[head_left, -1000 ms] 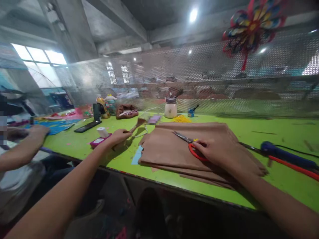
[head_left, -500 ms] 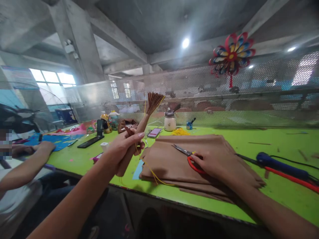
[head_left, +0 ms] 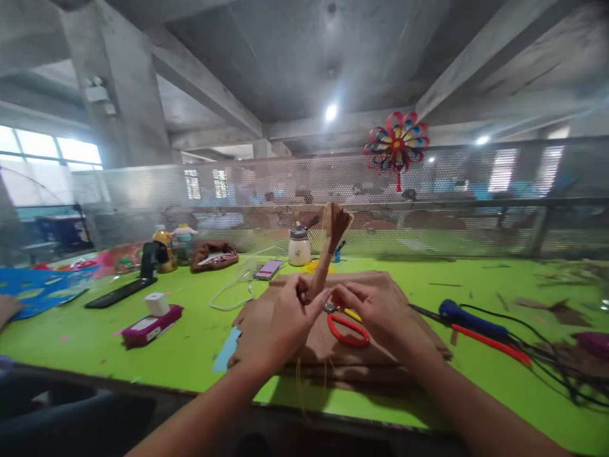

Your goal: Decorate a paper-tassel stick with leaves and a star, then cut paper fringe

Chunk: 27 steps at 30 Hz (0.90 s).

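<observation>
My left hand point(head_left: 290, 317) is closed round a pleated brown paper bundle point(head_left: 328, 254), whose folded end fans out above the fist, edged with yellow thread. Close beside it, my right hand point(head_left: 366, 311) has its fingertips pinched together near my left thumb; whatever they grip is too small to make out. Yellow thread point(head_left: 299, 381) hangs below the left hand. Scissors point(head_left: 349, 333) with red handles lie on the stack of brown paper point(head_left: 380, 282), their blades partly hidden by the hands.
On the green table point(head_left: 190, 355) a purple power strip point(head_left: 152, 327) with a white plug, a phone point(head_left: 269, 270) and a white jar point(head_left: 299, 249) stand left and behind. A blue-handled tool point(head_left: 471, 320) with cables lies right. Mesh partition point(head_left: 476, 235) rises at the back.
My right hand has let go of the scissors, now lying on the paper, and has moved left to meet my left hand. The bundle has come nearer the middle, more upright. The view has turned right.
</observation>
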Each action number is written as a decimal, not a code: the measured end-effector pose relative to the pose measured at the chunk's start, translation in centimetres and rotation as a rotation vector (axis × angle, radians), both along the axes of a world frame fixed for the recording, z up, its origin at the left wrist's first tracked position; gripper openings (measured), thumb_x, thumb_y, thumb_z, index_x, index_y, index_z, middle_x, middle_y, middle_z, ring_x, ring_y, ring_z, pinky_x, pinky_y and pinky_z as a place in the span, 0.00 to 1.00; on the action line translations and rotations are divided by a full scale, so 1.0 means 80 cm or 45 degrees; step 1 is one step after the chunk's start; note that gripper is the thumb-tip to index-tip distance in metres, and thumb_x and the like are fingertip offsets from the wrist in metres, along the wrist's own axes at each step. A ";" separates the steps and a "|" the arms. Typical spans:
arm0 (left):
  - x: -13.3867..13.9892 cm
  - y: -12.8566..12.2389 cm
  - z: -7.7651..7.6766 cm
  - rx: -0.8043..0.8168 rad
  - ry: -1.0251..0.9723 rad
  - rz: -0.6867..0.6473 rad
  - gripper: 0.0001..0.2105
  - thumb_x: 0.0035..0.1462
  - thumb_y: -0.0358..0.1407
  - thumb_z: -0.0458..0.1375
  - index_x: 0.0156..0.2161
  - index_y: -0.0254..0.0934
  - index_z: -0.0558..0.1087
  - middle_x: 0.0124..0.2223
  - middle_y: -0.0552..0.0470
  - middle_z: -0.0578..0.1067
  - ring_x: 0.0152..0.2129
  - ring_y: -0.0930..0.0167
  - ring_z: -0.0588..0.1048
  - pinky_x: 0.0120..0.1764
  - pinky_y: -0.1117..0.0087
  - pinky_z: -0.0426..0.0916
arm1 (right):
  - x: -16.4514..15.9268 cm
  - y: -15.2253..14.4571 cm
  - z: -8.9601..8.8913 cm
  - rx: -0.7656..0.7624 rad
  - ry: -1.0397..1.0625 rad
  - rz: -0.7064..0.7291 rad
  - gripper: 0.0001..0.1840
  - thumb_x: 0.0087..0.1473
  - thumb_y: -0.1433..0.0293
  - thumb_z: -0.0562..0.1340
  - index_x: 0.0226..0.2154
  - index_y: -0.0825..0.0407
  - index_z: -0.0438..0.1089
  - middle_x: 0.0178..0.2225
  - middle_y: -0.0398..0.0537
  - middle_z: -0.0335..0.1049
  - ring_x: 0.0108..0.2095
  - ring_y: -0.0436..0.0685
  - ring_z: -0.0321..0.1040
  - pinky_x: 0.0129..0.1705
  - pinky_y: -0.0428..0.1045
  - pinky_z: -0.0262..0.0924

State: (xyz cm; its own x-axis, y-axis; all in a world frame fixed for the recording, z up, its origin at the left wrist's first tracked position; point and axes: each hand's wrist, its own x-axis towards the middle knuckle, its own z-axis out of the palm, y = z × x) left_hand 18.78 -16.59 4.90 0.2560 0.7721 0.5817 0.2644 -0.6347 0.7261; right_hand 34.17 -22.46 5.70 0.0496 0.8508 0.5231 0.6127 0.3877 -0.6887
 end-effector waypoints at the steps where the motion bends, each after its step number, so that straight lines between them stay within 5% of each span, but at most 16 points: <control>1: 0.011 0.003 -0.009 0.023 0.031 0.004 0.12 0.48 0.40 0.59 0.25 0.37 0.60 0.22 0.59 0.61 0.19 0.75 0.62 0.24 0.74 0.56 | 0.001 0.000 0.000 0.005 0.064 -0.016 0.17 0.54 0.62 0.54 0.24 0.53 0.72 0.26 0.47 0.73 0.27 0.54 0.67 0.29 0.46 0.59; 5: 0.046 0.014 -0.038 0.091 0.082 -0.043 0.12 0.48 0.39 0.58 0.26 0.37 0.59 0.23 0.59 0.62 0.21 0.75 0.62 0.26 0.74 0.56 | 0.007 0.011 -0.007 -0.044 0.355 -0.048 0.16 0.52 0.63 0.57 0.23 0.54 0.73 0.24 0.47 0.73 0.27 0.54 0.68 0.29 0.46 0.60; 9: 0.053 0.018 -0.053 -0.014 0.063 -0.182 0.11 0.47 0.38 0.59 0.31 0.37 0.61 0.23 0.60 0.62 0.21 0.76 0.62 0.26 0.75 0.56 | 0.018 0.038 -0.037 -0.119 0.772 0.216 0.15 0.48 0.60 0.62 0.27 0.55 0.74 0.27 0.48 0.74 0.30 0.55 0.68 0.34 0.48 0.62; 14: 0.031 0.026 -0.048 -0.443 -0.372 -0.385 0.21 0.44 0.36 0.63 0.43 0.38 0.62 0.22 0.62 0.60 0.20 0.76 0.64 0.26 0.75 0.60 | 0.028 0.060 -0.063 -0.122 1.122 0.465 0.13 0.44 0.61 0.66 0.26 0.56 0.74 0.27 0.46 0.72 0.29 0.51 0.67 0.37 0.48 0.63; 17: 0.016 0.039 -0.041 -0.770 -0.615 -0.495 0.18 0.45 0.33 0.61 0.43 0.37 0.64 0.25 0.57 0.67 0.21 0.75 0.68 0.29 0.73 0.64 | 0.027 0.058 -0.061 -0.165 1.198 0.515 0.12 0.44 0.62 0.66 0.26 0.56 0.74 0.28 0.46 0.72 0.30 0.51 0.67 0.38 0.47 0.63; 21: 0.013 0.060 -0.034 -0.954 -0.552 -0.566 0.07 0.48 0.31 0.58 0.33 0.30 0.70 0.25 0.51 0.70 0.22 0.74 0.70 0.32 0.71 0.66 | 0.024 0.052 -0.054 -0.292 1.171 0.572 0.14 0.46 0.60 0.64 0.28 0.55 0.74 0.29 0.49 0.72 0.31 0.53 0.68 0.36 0.49 0.64; 27: 0.031 0.070 -0.031 -0.910 -0.410 -0.771 0.05 0.47 0.30 0.59 0.32 0.30 0.73 0.33 0.43 0.76 0.31 0.68 0.74 0.38 0.67 0.67 | 0.027 0.058 -0.063 -0.324 1.009 0.433 0.17 0.47 0.56 0.62 0.32 0.53 0.73 0.30 0.50 0.73 0.28 0.56 0.69 0.26 0.50 0.64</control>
